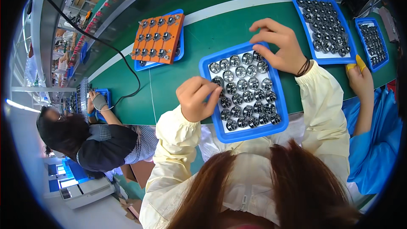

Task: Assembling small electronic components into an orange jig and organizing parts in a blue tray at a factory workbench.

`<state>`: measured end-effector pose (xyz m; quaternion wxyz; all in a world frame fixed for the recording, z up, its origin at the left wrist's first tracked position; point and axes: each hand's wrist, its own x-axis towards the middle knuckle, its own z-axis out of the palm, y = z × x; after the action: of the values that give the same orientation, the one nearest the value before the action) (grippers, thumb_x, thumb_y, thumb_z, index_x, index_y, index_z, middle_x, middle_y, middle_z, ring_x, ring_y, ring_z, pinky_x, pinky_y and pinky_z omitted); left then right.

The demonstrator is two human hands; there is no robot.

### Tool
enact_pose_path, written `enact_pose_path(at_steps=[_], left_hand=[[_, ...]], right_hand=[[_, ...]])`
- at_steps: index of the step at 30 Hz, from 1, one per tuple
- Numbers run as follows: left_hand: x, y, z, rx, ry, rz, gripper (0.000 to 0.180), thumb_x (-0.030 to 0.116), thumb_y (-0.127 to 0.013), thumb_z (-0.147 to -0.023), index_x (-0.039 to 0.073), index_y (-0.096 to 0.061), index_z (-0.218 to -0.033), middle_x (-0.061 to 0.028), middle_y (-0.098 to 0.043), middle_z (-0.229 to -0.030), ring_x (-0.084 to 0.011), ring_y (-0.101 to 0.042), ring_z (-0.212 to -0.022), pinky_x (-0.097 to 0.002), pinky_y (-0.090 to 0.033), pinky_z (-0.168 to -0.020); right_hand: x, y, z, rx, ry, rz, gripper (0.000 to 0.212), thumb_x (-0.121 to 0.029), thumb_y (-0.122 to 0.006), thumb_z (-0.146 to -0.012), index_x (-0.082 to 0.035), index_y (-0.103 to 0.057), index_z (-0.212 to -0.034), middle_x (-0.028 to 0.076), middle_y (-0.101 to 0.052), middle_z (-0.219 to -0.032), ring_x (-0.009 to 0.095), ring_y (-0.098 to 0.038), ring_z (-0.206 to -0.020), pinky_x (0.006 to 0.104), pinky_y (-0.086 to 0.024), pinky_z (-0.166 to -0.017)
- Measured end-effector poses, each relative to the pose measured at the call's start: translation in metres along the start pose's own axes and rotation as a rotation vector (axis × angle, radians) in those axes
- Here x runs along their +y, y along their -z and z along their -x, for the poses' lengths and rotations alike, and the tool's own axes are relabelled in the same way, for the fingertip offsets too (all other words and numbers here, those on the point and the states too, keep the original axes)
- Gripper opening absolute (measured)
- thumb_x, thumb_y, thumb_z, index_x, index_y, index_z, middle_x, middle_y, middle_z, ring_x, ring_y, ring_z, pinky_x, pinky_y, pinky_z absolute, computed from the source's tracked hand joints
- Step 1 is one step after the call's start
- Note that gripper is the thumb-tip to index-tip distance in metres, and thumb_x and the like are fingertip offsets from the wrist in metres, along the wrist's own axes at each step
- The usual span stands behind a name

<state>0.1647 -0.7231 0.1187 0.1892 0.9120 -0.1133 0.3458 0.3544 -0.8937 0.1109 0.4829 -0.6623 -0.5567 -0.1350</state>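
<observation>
So the thing in play here is a small round electronic module [218, 81], right at the left hand's fingertips, over the near-left side of a blue plastic tray [254, 133]. My guess is it's light and stiff, a bit slick around the black sides, and the shiny bits on top look like the fragile part. I'd grab it by the round edge and keep off that face.

The left hand [196, 98] has thumb and index nearly together, pinching the module. The right hand [277, 47] isn't holding anything that I can see: thumb and index are spread and loosely bent over the tray's far edge. Can't tell if they're actually touching the rim or the module beneath.

Rows of similar round modules [242, 85] sit on a white liner just right of the left fingers. Beyond those fingers, on the green worktop [207, 32], there's an orange fixture plate [157, 38] loaded with parts.
</observation>
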Motion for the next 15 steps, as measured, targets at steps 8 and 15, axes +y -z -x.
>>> enact_pose_path(at_steps=[8,15], left_hand=[[0.024,-0.007,-0.020,-0.023,-0.332,0.001,0.021,-0.003,-0.071,-0.057,0.002,-0.061,-0.074,-0.0054,-0.052,-0.064,-0.0168,-0.048,-0.046,-0.0267,-0.036,-0.040],[0.027,-0.020,-0.042,-0.062,-0.463,0.020,0.025,-0.004,-0.072,-0.056,-0.001,-0.061,-0.078,-0.0059,-0.051,-0.064,-0.0160,-0.046,-0.045,-0.0258,-0.033,-0.038]], right_hand=[[-0.012,0.002,0.003,-0.285,-0.182,-0.630,0.011,-0.004,-0.064,-0.073,0.000,-0.065,-0.083,0.008,-0.061,-0.077,0.013,-0.056,-0.067,0.0229,-0.043,-0.059],[-0.015,0.008,0.006,-0.388,-0.336,-0.918,0.011,-0.009,-0.064,-0.078,0.001,-0.065,-0.083,0.006,-0.061,-0.076,0.009,-0.054,-0.063,0.0205,-0.043,-0.056]])
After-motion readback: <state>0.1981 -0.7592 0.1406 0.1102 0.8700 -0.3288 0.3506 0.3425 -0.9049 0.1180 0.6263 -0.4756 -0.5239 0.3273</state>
